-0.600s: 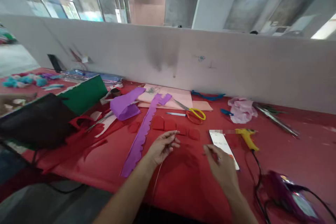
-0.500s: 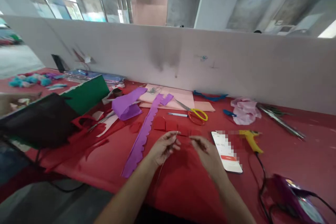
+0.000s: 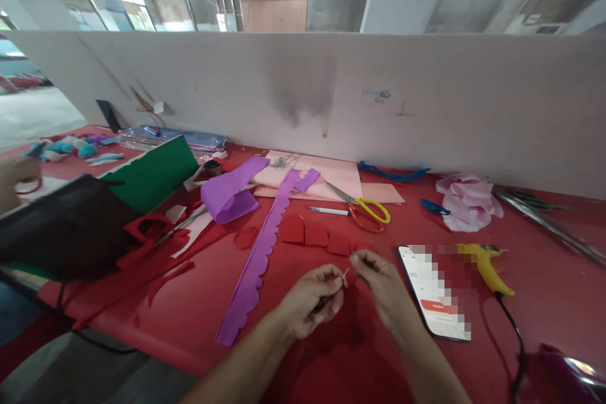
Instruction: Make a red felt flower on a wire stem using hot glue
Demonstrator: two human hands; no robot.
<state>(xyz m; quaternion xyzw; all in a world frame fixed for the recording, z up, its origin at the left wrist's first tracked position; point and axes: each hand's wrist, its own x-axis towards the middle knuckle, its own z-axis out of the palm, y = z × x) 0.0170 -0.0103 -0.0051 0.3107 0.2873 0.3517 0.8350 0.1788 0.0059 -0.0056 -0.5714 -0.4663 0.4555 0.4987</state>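
My left hand (image 3: pixel 316 303) is closed in a pinch around a thin, pale strand (image 3: pixel 345 273), like a wire or thread. The strand's tip pokes up past my fingers. Close beside it on the right, my right hand (image 3: pixel 376 278) has thumb and fingertips pressed together; anything between them is too small to make out. Just beyond my hands lie several red rounded fabric pieces (image 3: pixel 316 235) in a row. A purple strip with a scalloped edge (image 3: pixel 250 265) slants along their left side.
Behind the red pieces lie a pen (image 3: pixel 329 210) and yellow-and-orange-handled scissors (image 3: pixel 374 209). To the right are a phone (image 3: pixel 438 303) and a yellow glue gun (image 3: pixel 487 268) with its cord. A dark bag (image 3: pixel 71 221) stands left, near another person's hand (image 3: pixel 21 178). A white partition (image 3: pixel 213 88) closes the back.
My left hand has moved right, bringing the strand's tip close to my right fingertips. Another person's hand has come into view at the left edge. The whole view has shifted slightly.
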